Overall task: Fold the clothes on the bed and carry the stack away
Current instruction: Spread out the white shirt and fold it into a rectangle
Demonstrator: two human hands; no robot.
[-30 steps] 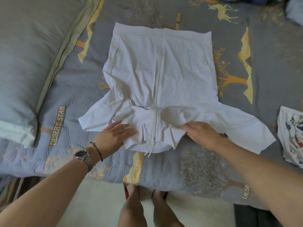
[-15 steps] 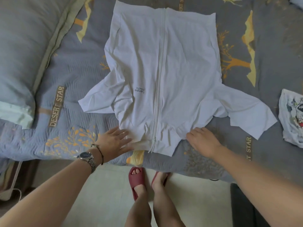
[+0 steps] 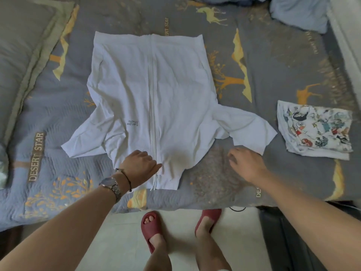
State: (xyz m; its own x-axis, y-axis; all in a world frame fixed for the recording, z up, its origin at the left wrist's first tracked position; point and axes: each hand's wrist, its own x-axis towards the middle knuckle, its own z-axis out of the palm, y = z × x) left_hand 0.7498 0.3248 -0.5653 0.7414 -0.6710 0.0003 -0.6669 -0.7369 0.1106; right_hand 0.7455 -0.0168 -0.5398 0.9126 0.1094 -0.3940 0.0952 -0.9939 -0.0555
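A: Where does the white zip-up jacket (image 3: 156, 98) lie?

B: It lies spread flat on the bed (image 3: 273, 61), front up, zipper closed and running down the middle toward the person. Its hem is at the far side, its collar end at the near edge of the bed. Both short sleeves stick out to the sides. Small dark lettering sits on the chest, upside down from this view.

A: And the hands?

B: The left hand (image 3: 139, 165) rests on the jacket's near end, just left of the zipper, knuckles up and fingers curled under. Whether its grip pinches the cloth cannot be told, since the fingertips are hidden. A metal wristwatch (image 3: 111, 185) and a thin dark bracelet (image 3: 125, 178) sit on that wrist.

A: The right one?

B: The right hand (image 3: 245, 163) hovers over the bedspread just beside the jacket's right sleeve, near its cuff. Its grip is loose and empty, the fingers slightly bent and apart from the cloth.

A: Anything else on the bed?

B: A folded printed garment (image 3: 314, 130) with cartoon figures lies to the right, apart from the jacket. A grey pillow (image 3: 23, 45) lies at the left, and bluish cloth (image 3: 298, 12) is bunched at the far right corner. The person stands on a pale floor in red slippers (image 3: 150, 227).
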